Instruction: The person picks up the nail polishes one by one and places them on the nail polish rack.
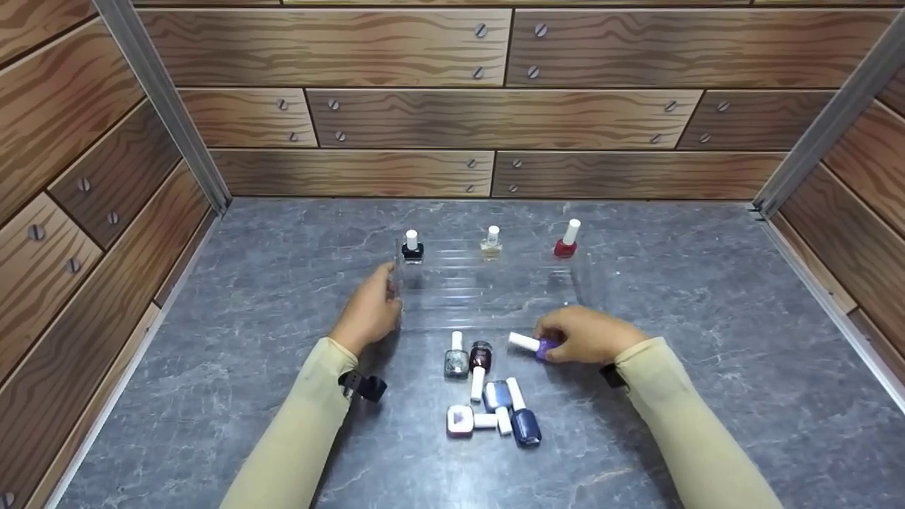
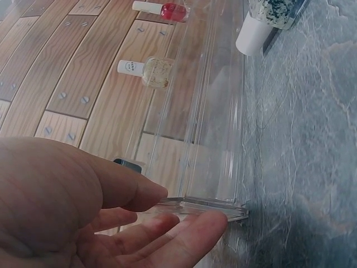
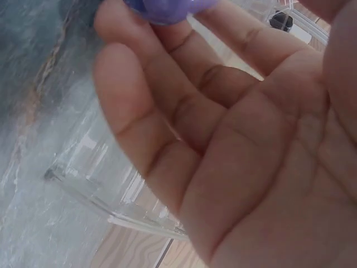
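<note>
The right hand [image 1: 590, 335] is pinching a glossy purple nail polish bottle [image 1: 545, 349], its white cap [image 1: 523, 342] pointing left — it is lying sideways in that grasp near a clear rack [image 1: 452, 307]. The left hand [image 1: 368, 309] is gripping the rack's end wall [image 2: 195, 205]. A gold-flecked bottle [image 2: 158, 72] there is showing dark cap lettering — too small to read.

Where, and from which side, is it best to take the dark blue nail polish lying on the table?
Grip the dark blue bottle by its wide body, probably with the right hand coming from the right: it lies flat, that side is free, and the blue-and-silver bottle crowds its cap on the left.
</note>
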Available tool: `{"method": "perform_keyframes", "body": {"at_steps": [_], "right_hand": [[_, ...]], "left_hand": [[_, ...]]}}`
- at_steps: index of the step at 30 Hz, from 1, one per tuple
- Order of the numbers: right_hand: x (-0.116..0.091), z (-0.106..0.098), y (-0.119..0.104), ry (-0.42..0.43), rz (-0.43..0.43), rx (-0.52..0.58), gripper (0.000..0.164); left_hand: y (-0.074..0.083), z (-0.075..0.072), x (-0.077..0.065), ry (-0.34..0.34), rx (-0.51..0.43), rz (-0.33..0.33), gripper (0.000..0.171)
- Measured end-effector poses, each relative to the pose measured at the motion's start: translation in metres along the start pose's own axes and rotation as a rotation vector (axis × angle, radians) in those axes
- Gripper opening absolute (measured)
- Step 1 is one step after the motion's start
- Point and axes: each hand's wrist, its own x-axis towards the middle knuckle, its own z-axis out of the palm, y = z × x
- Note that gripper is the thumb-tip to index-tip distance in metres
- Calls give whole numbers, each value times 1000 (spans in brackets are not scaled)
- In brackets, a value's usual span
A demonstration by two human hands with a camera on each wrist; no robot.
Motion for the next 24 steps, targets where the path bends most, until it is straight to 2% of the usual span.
{"method": "perform_keyframes", "body": {"at_steps": [8,15,24], "right_hand": [[1,-1,0,66,18,-39,11],[5,-2,-1,189,-2,-63,18],[7,-4,-3,313,53,-49,22]], "left_hand": [[1,-1,-1,-3,8,-1,64],[2,-1,-1,-4,13,-6,63],[1,-1,0,-2,13,-3,65]]}}
